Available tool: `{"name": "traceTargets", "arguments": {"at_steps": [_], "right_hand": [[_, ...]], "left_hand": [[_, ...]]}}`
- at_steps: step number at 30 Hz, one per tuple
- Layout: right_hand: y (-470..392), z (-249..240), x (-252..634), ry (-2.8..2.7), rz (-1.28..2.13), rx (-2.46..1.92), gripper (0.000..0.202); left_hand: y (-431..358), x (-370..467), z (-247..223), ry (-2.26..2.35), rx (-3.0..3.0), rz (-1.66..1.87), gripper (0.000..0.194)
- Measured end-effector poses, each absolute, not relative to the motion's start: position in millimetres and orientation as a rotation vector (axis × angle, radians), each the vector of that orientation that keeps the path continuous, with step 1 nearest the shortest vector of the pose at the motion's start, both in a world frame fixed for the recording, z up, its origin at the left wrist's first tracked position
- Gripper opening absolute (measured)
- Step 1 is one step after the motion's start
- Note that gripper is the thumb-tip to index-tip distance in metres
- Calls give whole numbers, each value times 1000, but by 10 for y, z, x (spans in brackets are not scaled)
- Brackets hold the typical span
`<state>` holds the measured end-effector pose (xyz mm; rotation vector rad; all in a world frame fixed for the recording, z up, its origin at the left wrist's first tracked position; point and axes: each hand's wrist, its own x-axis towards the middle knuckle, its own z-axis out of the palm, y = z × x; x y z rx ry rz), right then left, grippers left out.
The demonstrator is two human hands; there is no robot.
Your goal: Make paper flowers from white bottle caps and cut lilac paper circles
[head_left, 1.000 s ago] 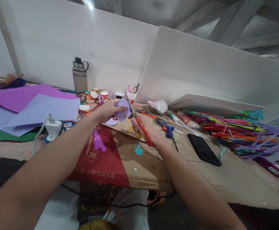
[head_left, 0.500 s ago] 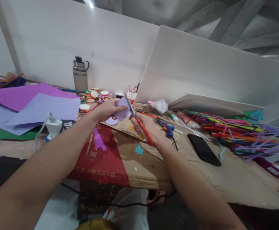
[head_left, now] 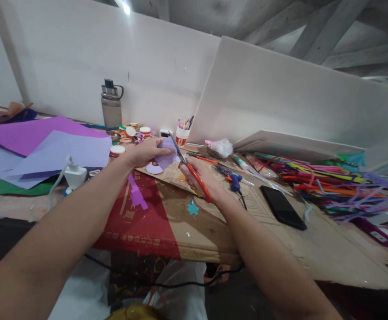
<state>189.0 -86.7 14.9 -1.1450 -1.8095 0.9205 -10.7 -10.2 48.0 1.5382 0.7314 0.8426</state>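
Observation:
My left hand pinches a small lilac paper piece above the cardboard. Red-handled scissors are gripped in my right hand, their blades pointing up and to the left along the right edge of that paper. Whether the blades are apart is hard to tell. Beneath my left hand a lilac paper disc lies on the cardboard. Purple paper strips rest on the red printed area, and a teal flower-shaped cutout lies nearer the front edge.
Large purple and lilac sheets lie left, near a white plug. Behind stand a bottle and a pen cup. Rightward are a blue glue gun, a black phone and a pile of coloured pipe cleaners.
Both hands have shifted slightly left with the paper and scissors. The lilac paper is tilted a little differently against the blades.

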Motion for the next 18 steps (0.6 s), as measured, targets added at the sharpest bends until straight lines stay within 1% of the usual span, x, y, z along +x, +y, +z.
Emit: {"name": "traceTargets", "arguments": {"at_steps": [3, 6, 10, 14, 18], "right_hand": [[-872, 141, 1878, -1763, 959, -1138, 36], [-877, 131, 1852, -1658, 1007, -1127, 38], [-869, 102, 1811, -1500, 1018, -1120, 44], [-840, 52, 1788, -1542, 941, -1108, 42], [-829, 41, 1787, -1627, 897, -1088, 41]], "left_hand": [[-109, -71, 473, 691, 1454, 895, 27], [-129, 56, 417, 598, 1250, 1092, 31], [-223, 286, 331, 553, 995, 1280, 30], [-307, 397, 310, 582, 968, 1362, 31], [-296, 372, 316, 598, 1012, 1356, 29]]}}
